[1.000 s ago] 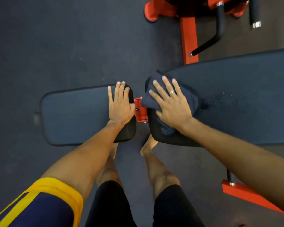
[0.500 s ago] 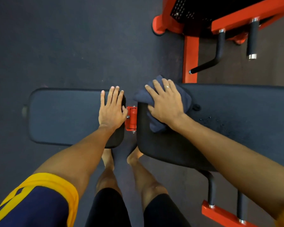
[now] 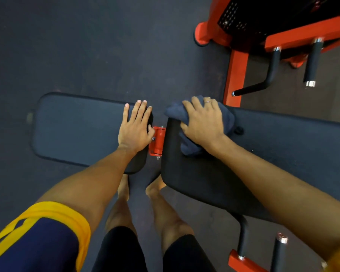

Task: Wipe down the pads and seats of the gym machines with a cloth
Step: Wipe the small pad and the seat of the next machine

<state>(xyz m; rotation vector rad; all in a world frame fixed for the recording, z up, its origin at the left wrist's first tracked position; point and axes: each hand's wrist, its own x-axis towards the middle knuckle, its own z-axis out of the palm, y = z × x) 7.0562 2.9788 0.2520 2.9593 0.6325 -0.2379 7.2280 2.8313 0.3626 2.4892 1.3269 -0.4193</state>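
A black bench has two pads joined by a red hinge bracket [image 3: 158, 140]. The smaller seat pad [image 3: 77, 126] lies on the left and the long back pad [image 3: 283, 150] on the right. My left hand [image 3: 136, 128] rests flat on the seat pad's right end, fingers spread, holding nothing. My right hand [image 3: 202, 122] presses a dark blue cloth [image 3: 227, 118] onto the far left corner of the back pad. The cloth bunches under my palm and sticks out past my fingers and wrist.
A red machine frame [image 3: 235, 75] with black handles [image 3: 310, 61] stands behind the bench at the upper right. Another red base with black posts [image 3: 279, 252] sits at the lower right. My bare feet [image 3: 153, 188] stand on dark rubber floor between the pads.
My right hand with the cloth has slid from the near left edge of the back pad to its far corner. The left hand stays planted on the seat pad.
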